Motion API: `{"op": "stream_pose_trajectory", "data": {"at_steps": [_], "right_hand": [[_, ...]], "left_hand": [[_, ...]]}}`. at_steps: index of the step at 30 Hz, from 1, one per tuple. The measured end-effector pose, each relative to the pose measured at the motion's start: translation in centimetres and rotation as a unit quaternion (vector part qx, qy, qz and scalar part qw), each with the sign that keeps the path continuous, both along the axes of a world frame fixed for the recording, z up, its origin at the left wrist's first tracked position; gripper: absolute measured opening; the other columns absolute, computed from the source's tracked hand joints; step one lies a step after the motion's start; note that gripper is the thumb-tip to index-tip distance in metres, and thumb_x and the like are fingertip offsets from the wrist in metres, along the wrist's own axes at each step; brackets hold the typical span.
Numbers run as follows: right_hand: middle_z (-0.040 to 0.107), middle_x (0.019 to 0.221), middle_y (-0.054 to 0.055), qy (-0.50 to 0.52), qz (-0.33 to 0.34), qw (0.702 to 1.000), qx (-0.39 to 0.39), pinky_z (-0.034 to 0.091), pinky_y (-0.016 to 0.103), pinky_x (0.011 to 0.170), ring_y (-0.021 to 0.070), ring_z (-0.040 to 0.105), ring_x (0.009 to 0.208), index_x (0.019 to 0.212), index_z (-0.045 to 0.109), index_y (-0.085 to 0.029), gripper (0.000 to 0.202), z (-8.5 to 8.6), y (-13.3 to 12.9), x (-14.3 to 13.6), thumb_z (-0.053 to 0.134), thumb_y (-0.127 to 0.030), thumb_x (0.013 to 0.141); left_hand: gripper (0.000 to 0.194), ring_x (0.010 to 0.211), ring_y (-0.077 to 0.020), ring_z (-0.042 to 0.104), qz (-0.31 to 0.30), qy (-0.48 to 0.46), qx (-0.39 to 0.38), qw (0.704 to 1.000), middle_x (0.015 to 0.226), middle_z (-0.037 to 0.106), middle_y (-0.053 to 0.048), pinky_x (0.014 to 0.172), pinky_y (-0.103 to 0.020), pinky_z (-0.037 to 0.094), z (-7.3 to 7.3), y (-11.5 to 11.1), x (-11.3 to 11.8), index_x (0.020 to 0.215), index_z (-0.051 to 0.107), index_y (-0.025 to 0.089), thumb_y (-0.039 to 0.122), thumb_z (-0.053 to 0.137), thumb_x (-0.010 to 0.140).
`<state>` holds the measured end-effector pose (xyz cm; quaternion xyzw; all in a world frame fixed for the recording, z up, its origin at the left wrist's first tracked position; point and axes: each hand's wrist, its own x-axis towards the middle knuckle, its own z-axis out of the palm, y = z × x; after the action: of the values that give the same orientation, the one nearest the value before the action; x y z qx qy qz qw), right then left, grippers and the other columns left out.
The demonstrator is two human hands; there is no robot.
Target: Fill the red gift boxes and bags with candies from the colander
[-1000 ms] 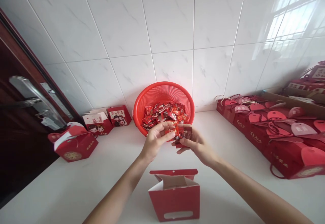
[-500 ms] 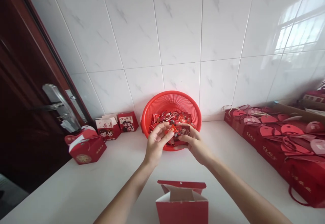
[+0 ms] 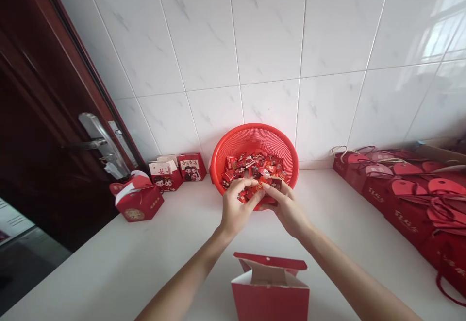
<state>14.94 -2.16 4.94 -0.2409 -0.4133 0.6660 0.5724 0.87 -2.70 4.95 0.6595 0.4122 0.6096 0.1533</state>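
My left hand (image 3: 236, 205) is closed in a pinch over the near side of a red plastic basket (image 3: 255, 127). Its fingertips meet those of my right hand (image 3: 289, 209) at a small red-orange wrapped candy (image 3: 262, 180). Between the fingers of my right hand shows a dark, maroon-wrapped candy (image 3: 275, 184); whatever else lies in that palm is hidden. Many red-wrapped candies (image 3: 251, 160) fill the bottom of the tilted basket. Below my wrists, a red paper gift box (image 3: 270, 301) stands upright with its top open and white inside.
On the left are a folded red gift box (image 3: 140, 200) and small printed boxes (image 3: 191, 167) against the tiled wall (image 3: 269, 102). Rows of red handled boxes (image 3: 395, 204) line the right side. A dark wooden door (image 3: 40, 117) borders the white tabletop (image 3: 174, 243).
My hands have drawn closer together, and the fingertips now meet at the red-orange candy. The camera view has turned slightly left, so things sit farther right.
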Motion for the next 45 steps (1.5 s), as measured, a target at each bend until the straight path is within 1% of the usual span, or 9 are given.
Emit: {"op": "stream_pose_trajectory", "data": {"at_steps": [3, 9, 13, 16, 20, 25, 30, 35, 45], "right_hand": [[0.071, 0.089, 0.002, -0.002, -0.019, 1.0, -0.006, 0.057, 0.031, 0.06, 0.0187, 0.066, 0.074, 0.099, 0.067, -0.02, 0.048, -0.1, 0.0, -0.1, 0.09, -0.043, 0.064], [0.075, 0.096, 0.004, 0.018, -0.036, 0.999, -0.021, 0.062, 0.036, 0.072, 0.0228, 0.071, 0.087, 0.098, 0.069, -0.02, 0.051, -0.1, 0.2, 0.1, 0.094, -0.038, 0.058], [0.075, 0.09, 0.003, 0.011, -0.033, 0.999, -0.033, 0.061, 0.03, 0.062, 0.0196, 0.07, 0.079, 0.095, 0.072, -0.02, 0.049, -0.3, 0.6, 0.4, 0.096, -0.033, 0.054], [0.075, 0.088, 0.003, 0.006, -0.038, 0.999, -0.034, 0.059, 0.028, 0.056, 0.0185, 0.069, 0.073, 0.094, 0.073, -0.019, 0.049, -0.3, 0.8, 0.7, 0.096, -0.031, 0.053], [0.074, 0.084, 0.002, 0.009, -0.034, 0.999, -0.016, 0.055, 0.025, 0.051, 0.0163, 0.067, 0.068, 0.094, 0.073, -0.019, 0.047, -0.2, 0.8, 0.9, 0.096, -0.032, 0.055], [0.073, 0.081, 0.002, 0.007, -0.007, 1.0, -0.001, 0.054, 0.026, 0.054, 0.0144, 0.064, 0.065, 0.093, 0.072, -0.018, 0.046, -0.2, 0.9, 0.7, 0.096, -0.032, 0.056], [0.073, 0.077, 0.0, 0.004, 0.035, 0.999, 0.007, 0.055, 0.028, 0.059, 0.0147, 0.064, 0.065, 0.096, 0.072, -0.018, 0.05, -0.6, 0.8, 0.1, 0.097, -0.028, 0.054], [0.076, 0.08, 0.001, -0.004, 0.048, 0.999, 0.025, 0.054, 0.029, 0.062, 0.017, 0.067, 0.071, 0.095, 0.075, -0.019, 0.045, -0.6, 0.6, 0.1, 0.095, -0.025, 0.055], [0.073, 0.079, 0.001, -0.013, 0.004, 1.0, 0.007, 0.053, 0.03, 0.065, 0.0168, 0.064, 0.071, 0.087, 0.073, -0.019, 0.041, 0.5, 0.8, 1.1, 0.095, -0.025, 0.053]], "left_hand": [[0.018, 0.096, -0.0237, 0.069, -0.017, 0.007, -0.023, 1.0, 0.097, 0.075, -0.008, 0.092, -0.036, 0.054, -0.3, 0.1, -0.2, 0.092, 0.072, 0.019, 0.034, 0.075, 0.082], [0.019, 0.103, -0.0248, 0.068, -0.037, 0.016, -0.012, 0.999, 0.104, 0.073, -0.009, 0.096, -0.038, 0.053, -1.0, 0.0, -0.1, 0.099, 0.072, 0.02, 0.033, 0.072, 0.086], [0.018, 0.107, -0.0244, 0.067, -0.05, 0.033, 0.022, 0.998, 0.106, 0.072, -0.009, 0.099, -0.038, 0.052, -0.8, 0.4, -0.4, 0.097, 0.074, 0.02, 0.034, 0.063, 0.092], [0.023, 0.105, -0.0243, 0.068, -0.041, 0.036, 0.004, 0.998, 0.105, 0.074, -0.01, 0.097, -0.037, 0.053, 0.5, 1.7, -2.6, 0.093, 0.076, 0.02, 0.037, 0.061, 0.093], [0.024, 0.094, -0.0254, 0.071, 0.03, 0.039, -0.064, 0.997, 0.098, 0.078, -0.009, 0.088, -0.038, 0.055, 2.1, 3.8, -7.6, 0.091, 0.077, 0.019, 0.039, 0.067, 0.082], [0.016, 0.091, -0.0287, 0.071, 0.096, 0.184, -0.085, 0.975, 0.096, 0.079, -0.009, 0.091, -0.044, 0.053, 1.7, 4.8, -11.7, 0.083, 0.078, 0.023, 0.031, 0.07, 0.072], [0.018, 0.095, -0.0285, 0.071, 0.09, 0.205, -0.075, 0.972, 0.096, 0.08, -0.007, 0.094, -0.044, 0.053, 0.4, 4.7, -11.0, 0.086, 0.079, 0.024, 0.024, 0.07, 0.071], [0.019, 0.096, -0.0286, 0.071, 0.076, 0.198, -0.072, 0.975, 0.094, 0.08, -0.007, 0.095, -0.045, 0.053, 0.2, 4.8, -9.8, 0.087, 0.08, 0.025, 0.022, 0.07, 0.071], [0.024, 0.091, -0.032, 0.07, 0.018, 0.275, -0.14, 0.951, 0.091, 0.08, -0.008, 0.084, -0.042, 0.055, -0.2, 3.8, -9.9, 0.088, 0.082, 0.025, 0.022, 0.076, 0.065]]}}
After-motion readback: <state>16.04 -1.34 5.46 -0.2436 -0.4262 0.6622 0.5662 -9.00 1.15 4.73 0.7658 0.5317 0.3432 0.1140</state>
